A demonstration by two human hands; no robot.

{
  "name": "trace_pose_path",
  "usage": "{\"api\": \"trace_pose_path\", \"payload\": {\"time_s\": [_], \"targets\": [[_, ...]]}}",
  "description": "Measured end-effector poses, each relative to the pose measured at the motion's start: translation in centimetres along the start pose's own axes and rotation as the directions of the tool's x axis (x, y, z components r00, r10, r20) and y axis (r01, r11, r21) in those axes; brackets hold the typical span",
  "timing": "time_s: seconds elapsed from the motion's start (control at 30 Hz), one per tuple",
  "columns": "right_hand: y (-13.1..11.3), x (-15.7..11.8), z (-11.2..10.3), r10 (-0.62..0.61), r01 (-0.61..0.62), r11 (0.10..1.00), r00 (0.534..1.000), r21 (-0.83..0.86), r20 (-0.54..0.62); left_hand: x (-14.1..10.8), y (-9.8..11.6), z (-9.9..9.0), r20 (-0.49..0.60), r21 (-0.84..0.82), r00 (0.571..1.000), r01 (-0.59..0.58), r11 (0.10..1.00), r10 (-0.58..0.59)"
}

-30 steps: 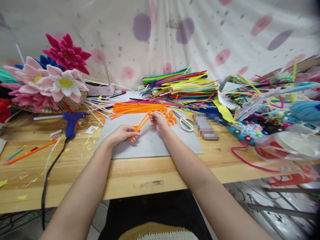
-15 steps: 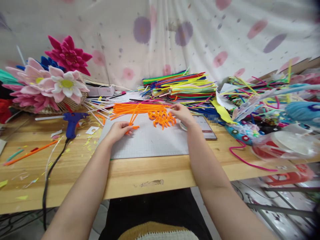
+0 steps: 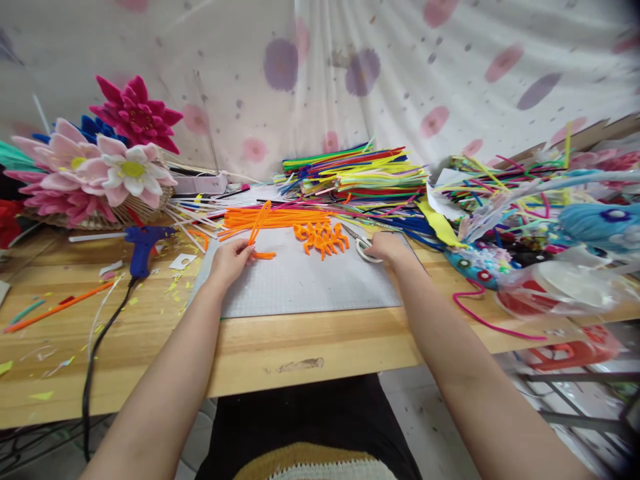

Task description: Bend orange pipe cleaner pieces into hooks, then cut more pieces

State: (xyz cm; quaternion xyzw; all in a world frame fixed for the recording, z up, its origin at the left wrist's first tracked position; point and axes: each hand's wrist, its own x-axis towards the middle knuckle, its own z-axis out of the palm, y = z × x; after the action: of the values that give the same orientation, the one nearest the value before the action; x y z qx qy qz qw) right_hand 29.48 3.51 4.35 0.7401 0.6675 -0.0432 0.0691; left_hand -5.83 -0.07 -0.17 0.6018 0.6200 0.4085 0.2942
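My left hand point(image 3: 231, 262), over the left part of a grey cutting mat point(image 3: 300, 287), pinches an orange pipe cleaner point(image 3: 260, 220) bent into a narrow upright loop. A short orange piece point(image 3: 264, 255) lies on the mat beside its fingertips. At the mat's right side my right hand point(image 3: 389, 248) is closed on the white handle of a pair of scissors point(image 3: 367, 252), whose blades point away to the left. Between the hands lies a cluster of curled orange pieces point(image 3: 321, 239). Straight orange pipe cleaners point(image 3: 275, 217) are bundled along the mat's far edge.
A blue glue gun point(image 3: 145, 248) with a black cord stands at left, near felt-like flowers point(image 3: 133, 170) in a basket. Piles of coloured pipe cleaners point(image 3: 360, 170) line the back. A plastic-wrapped tub point(image 3: 545, 287) sits right. Yellow scraps litter the wood table point(image 3: 250, 360).
My right hand has moved right and towards me, from the curled orange pieces to the scissors, covering the phone. My left hand has shifted slightly left, with the orange loop more upright.
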Motion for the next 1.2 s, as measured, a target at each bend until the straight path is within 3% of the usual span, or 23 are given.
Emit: {"api": "trace_pose_path", "payload": {"time_s": [0.17, 0.27, 0.33, 0.43, 0.53, 0.6, 0.63, 0.73, 0.8, 1.07, 1.2], "targets": [[2.7, 0.0, -1.7, -0.009, -0.005, 0.982, 0.997, 0.188, 0.077, -0.1, 0.2, -0.6, -0.042, 0.23, 0.995, -0.081, 0.97, 0.093], [3.9, 0.1, -1.8, -0.093, 0.02, 0.879, 0.987, 0.476, 0.131, 0.2, -0.2, -0.7, -0.078, 0.289, 0.992, -0.073, 0.955, 0.099], [3.3, 0.0, -1.5, -0.134, 0.018, 0.691, 0.986, 0.722, 0.103, 0.3, -0.5, -0.7, -0.09, 0.303, 0.993, -0.052, 0.952, 0.082], [0.1, -0.4, -0.9, -0.187, 0.039, 0.254, 0.982, 0.966, 0.009, 0.3, -0.6, -0.4, -0.07, 0.316, 0.995, -0.051, 0.947, 0.076], [-4.4, -1.1, -0.4, -0.289, -0.001, -0.116, 0.957, 0.993, -0.032, 0.2, -0.4, -0.2, -0.04, 0.317, 0.998, -0.041, 0.947, 0.057], [-7.2, -1.5, -0.1, -0.441, -0.103, -0.286, 0.897, 0.953, -0.036, 0.1, -0.3, -0.1, -0.036, 0.311, 0.999, -0.022, 0.95, 0.035], [-8.5, -1.7, 0.1, -0.532, -0.172, -0.312, 0.847, 0.935, -0.021, 0.1, -0.3, -0.1, -0.04, 0.311, 0.999, -0.012, 0.95, 0.026], [-11.4, -2.1, 1.1, -0.763, -0.362, -0.209, 0.641, 0.908, 0.08, 0.1, -0.4, -0.2, -0.082, 0.309, 0.997, 0.031, 0.95, -0.006], [-12.8, -2.2, 1.8, -0.819, -0.422, -0.176, 0.564, 0.889, 0.105, 0.1, -0.4, -0.3, -0.121, 0.295, 0.992, 0.066, 0.953, -0.031], [-14.4, -2.5, 2.8, -0.843, -0.488, -0.21, 0.53, 0.847, 0.096, 0.0, -0.4, 0.3, -0.084, 0.275, 0.996, 0.025, 0.961, -0.002], [-14.1, -2.4, 2.8, -0.875, -0.59, -0.215, 0.47, 0.778, 0.115, -0.3, 0.1, 0.8, -0.076, 0.286, 0.997, 0.033, 0.958, -0.011]]}}
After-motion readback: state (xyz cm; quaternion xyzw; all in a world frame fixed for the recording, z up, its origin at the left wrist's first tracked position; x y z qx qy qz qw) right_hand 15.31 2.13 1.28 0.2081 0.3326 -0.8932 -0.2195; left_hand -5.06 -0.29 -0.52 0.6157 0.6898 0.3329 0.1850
